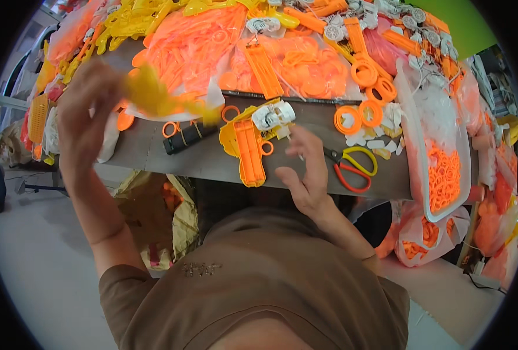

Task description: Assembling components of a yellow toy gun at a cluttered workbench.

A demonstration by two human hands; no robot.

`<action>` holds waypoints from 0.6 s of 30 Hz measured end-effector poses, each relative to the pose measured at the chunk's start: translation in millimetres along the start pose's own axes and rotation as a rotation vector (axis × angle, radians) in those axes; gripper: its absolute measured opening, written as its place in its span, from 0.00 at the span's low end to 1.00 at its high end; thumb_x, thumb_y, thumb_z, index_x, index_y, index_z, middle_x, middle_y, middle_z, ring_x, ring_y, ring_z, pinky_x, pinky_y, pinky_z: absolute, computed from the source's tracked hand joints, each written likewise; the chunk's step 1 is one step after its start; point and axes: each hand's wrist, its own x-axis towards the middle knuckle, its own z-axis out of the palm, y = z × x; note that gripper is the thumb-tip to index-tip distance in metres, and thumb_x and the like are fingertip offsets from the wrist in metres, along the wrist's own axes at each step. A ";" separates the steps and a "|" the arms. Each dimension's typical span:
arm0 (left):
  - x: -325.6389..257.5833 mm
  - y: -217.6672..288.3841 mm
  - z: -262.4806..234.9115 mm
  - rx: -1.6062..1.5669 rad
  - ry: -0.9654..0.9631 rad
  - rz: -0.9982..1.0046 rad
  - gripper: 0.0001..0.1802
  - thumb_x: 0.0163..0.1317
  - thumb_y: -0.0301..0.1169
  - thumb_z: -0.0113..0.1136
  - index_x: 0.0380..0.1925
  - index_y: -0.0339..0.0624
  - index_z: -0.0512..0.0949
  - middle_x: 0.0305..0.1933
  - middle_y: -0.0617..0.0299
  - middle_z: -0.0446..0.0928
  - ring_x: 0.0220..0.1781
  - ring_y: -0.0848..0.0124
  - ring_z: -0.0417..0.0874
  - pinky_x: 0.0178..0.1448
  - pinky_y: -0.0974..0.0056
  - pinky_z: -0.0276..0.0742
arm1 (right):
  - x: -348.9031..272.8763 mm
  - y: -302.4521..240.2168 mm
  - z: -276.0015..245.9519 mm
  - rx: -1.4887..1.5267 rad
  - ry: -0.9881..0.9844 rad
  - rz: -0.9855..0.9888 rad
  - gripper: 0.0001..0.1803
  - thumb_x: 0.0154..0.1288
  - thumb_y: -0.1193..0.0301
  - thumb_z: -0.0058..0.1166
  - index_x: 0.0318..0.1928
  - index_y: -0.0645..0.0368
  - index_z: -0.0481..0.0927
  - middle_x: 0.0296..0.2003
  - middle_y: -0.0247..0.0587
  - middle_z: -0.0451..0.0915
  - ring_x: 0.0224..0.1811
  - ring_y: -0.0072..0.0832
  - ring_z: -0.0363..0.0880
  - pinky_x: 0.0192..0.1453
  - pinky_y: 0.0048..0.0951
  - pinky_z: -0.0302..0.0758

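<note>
Head view, looking down over the person's brown shirt. The left hand was raised above the bench, its grip clenched on a yellow plastic part; motion blur hid the part's shape and the fingertips. The right hand hovered at the bench's near edge with fingers loosely curled; whether they pinched anything small could not be told. Just beside it lay a yellow and orange toy body, touching a white toy piece. A black cylinder lay to the left, and scissors with yellow and red handles lay to the right. Bags of orange parts covered the far bench, their contents indistinct. A clear tray of orange rings stood at the right, partly cut off.
</note>
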 end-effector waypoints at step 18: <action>-83.0 68.7 157.5 -0.732 -0.069 -0.559 0.37 0.48 0.31 0.71 0.57 0.33 0.66 0.51 0.52 0.74 0.51 0.67 0.77 0.56 0.62 0.72 | -23.0 -4.6 7.1 0.844 -0.423 0.630 0.04 0.67 0.80 0.44 0.42 0.63 0.70 0.35 0.41 0.78 0.29 0.20 0.75 0.34 0.21 0.73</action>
